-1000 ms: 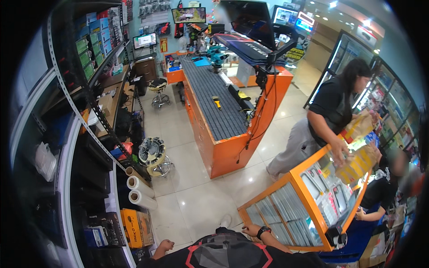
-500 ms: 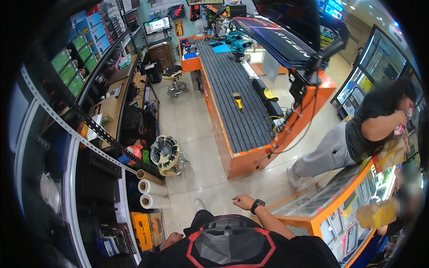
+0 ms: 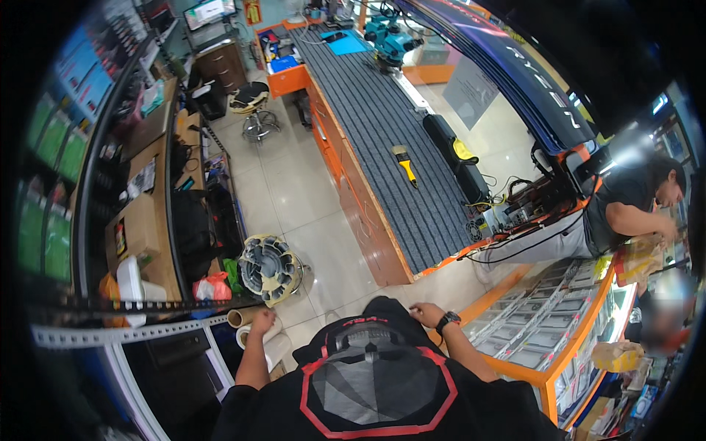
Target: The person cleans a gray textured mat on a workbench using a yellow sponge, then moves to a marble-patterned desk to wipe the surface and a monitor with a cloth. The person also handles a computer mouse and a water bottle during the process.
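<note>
My left hand (image 3: pixel 262 321) hangs in the air in front of the pale rolls (image 3: pixel 273 347), its fingers loosely bent and holding nothing that I can see. On the other side of my body, my right hand (image 3: pixel 427 314) is also empty, with relaxed, slightly parted fingers and a dark watch (image 3: pixel 447 320) on its wrist. It is nearest the glass display case and the near end of the workbench (image 3: pixel 368 147), touching neither. A paintbrush (image 3: pixel 405 167) with a yellow and black handle lies on the bench's grey ribbed mat.
A round padded stool (image 3: pixel 268 266) stands ahead on the left, another stool (image 3: pixel 250 99) farther off. Shelves (image 3: pixel 158 242) line the left. A blue microscope (image 3: pixel 391 42) and a black case (image 3: pixel 450 158) sit on the bench. Right are a glass display case (image 3: pixel 526 316) and a person (image 3: pixel 625 213).
I have moved forward, so the bench and near stool appear closer. My left hand has swung up and forward into fuller view; my right hand stays at my side.
</note>
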{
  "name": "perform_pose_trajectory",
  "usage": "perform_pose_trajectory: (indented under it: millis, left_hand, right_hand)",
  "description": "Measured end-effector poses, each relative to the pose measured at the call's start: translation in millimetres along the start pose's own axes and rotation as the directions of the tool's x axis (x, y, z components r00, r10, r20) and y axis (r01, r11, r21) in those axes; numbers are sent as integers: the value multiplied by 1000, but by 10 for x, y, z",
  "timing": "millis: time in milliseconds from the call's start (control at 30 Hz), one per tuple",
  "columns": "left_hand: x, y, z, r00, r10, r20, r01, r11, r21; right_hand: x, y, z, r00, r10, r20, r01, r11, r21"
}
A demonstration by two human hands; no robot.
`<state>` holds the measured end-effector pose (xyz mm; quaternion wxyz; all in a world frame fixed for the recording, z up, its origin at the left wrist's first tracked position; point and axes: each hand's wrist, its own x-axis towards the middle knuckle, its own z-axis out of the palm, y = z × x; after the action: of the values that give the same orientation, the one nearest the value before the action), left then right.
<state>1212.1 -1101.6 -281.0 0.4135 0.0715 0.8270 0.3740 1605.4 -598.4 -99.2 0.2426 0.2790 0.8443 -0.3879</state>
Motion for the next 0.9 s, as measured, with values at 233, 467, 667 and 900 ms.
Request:
perform_pose_trajectory:
  millis: [233, 467, 667, 900]
  left_hand:
    - [937, 1261, -307, 996, -72, -48, 66, 990, -125]
    - [896, 853, -811, 968, -235, 87, 234, 972, 28]
    - [1272, 1736, -1152, 941, -338, 10, 338, 941, -11]
    - [3398, 2705, -2141, 994, 105, 4, -99, 926, 364]
  right_hand:
    - [1394, -928, -967, 975, -191, -113, 203, 973, 106]
    - [3096, -1232, -2397, 605, -135, -785, -45, 978, -203]
    - [3958, -717, -2789, 664, 135, -735, -288, 954, -85]
    - [5048, -1544, -3487, 461, 335, -821, -102, 940, 326]
